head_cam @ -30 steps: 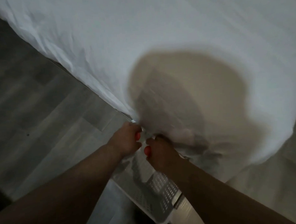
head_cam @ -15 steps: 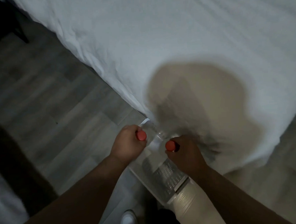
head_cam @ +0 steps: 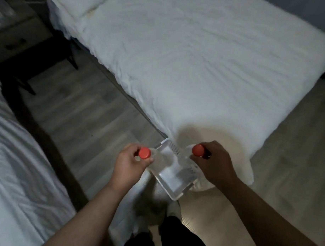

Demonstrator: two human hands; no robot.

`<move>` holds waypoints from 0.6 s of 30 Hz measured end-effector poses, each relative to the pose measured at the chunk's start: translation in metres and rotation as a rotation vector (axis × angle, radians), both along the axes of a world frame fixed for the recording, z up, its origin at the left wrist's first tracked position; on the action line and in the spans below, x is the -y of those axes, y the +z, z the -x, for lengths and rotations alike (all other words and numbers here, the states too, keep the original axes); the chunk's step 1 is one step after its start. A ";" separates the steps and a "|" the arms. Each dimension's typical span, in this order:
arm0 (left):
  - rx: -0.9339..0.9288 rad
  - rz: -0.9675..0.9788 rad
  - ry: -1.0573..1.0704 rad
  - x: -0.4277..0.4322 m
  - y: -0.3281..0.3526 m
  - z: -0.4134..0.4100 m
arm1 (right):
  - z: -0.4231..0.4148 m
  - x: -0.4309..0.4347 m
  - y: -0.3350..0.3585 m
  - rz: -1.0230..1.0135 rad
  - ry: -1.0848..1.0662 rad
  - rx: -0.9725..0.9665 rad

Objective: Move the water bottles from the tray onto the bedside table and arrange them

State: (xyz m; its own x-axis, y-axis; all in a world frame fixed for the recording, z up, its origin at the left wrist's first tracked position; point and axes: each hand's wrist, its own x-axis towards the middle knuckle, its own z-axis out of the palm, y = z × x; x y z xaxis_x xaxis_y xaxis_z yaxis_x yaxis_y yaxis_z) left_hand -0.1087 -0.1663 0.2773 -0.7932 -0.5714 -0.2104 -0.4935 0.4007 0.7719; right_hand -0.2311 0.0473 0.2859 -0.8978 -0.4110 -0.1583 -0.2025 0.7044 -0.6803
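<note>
Left hand (head_cam: pixel 129 167): fingers curled round the neck of the red-capped left bottle (head_cam: pixel 144 153). Right hand (head_cam: pixel 214 163): gripping the right bottle (head_cam: pixel 198 150) the same way. Both bottles hang close to upright, caps towards me and long axes dropping away below my fists. Their clear bodies are blurred, so I cannot tell whether they are clear of the tray (head_cam: pixel 176 195).

The tray is white, rectangular, slotted plastic at the corner of the bed (head_cam: pixel 193 66), which has soft, creased white linen.

The bedside table (head_cam: pixel 17 41) is dark wood with a drawer, at the upper left of the frame. It is well apart from both bottles, across grey plank floor (head_cam: pixel 80 114).

Judgement: my left hand is nearer, so its bottle is best placed first.
</note>
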 end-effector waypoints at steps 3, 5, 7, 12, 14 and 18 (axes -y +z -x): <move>-0.071 -0.061 0.091 -0.004 0.052 -0.023 | -0.020 0.003 0.054 0.061 -0.027 -0.027; -0.105 -0.094 0.108 -0.007 0.082 -0.039 | -0.034 0.005 0.084 0.103 -0.015 -0.061; -0.150 -0.104 0.125 -0.008 0.105 -0.056 | -0.047 0.007 0.108 0.144 0.014 -0.093; -0.277 -0.090 0.244 0.003 0.148 -0.096 | -0.068 0.018 0.159 0.330 0.128 0.083; -0.307 -0.086 0.306 0.008 0.162 -0.112 | -0.073 0.024 0.173 0.377 0.176 0.138; -0.336 -0.041 0.397 0.015 0.181 -0.143 | -0.084 0.045 0.190 0.474 0.235 0.176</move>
State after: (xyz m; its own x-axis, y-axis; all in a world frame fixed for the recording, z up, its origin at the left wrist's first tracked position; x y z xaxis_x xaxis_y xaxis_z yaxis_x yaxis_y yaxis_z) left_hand 0.0339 -0.1818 0.4584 -0.5451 -0.8383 -0.0098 -0.3232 0.1993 0.9251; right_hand -0.1474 0.0022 0.4757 -0.7500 -0.6598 -0.0472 -0.1716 0.2629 -0.9494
